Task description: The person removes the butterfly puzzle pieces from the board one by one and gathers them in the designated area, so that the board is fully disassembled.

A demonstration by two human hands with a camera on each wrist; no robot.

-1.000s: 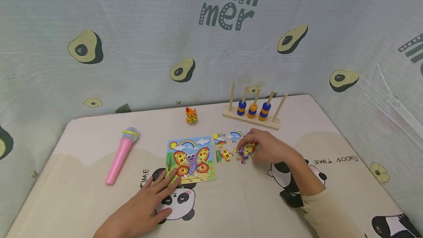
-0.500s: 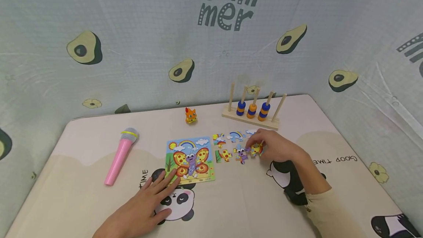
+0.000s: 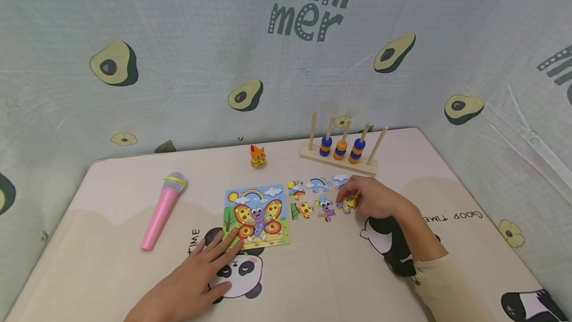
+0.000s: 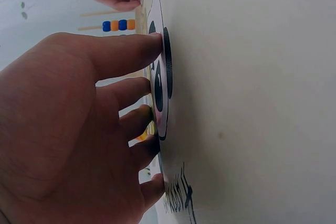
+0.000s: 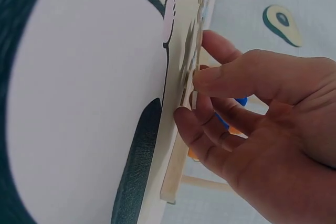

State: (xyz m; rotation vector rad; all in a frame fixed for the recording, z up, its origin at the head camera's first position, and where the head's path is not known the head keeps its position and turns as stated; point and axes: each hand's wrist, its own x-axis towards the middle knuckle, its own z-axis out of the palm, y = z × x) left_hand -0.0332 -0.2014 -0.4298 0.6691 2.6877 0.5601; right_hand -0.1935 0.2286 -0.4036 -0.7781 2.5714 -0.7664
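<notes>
My right hand pinches a yellow-and-purple jigsaw piece between thumb and fingers, low over the table. In the right wrist view, the thumb lies against the thin piece, seen edge-on. Left of it lie a purple butterfly-face piece and a yellow wing piece, apart from each other. A sun piece, a rainbow piece and a cloud piece form the row behind. My left hand lies flat with fingers spread, fingertips on the lower left corner of the butterfly picture board.
A wooden bead rack with upright pegs stands behind the right hand. An orange toy fox sits behind the board. The pink toy microphone lies at the left. A printed cloth wall closes off the back.
My right hand has shifted right with the yellow-and-purple piece, away from the butterfly-face piece, uncovering that piece and the cloud piece. The left hand has stayed in place.
</notes>
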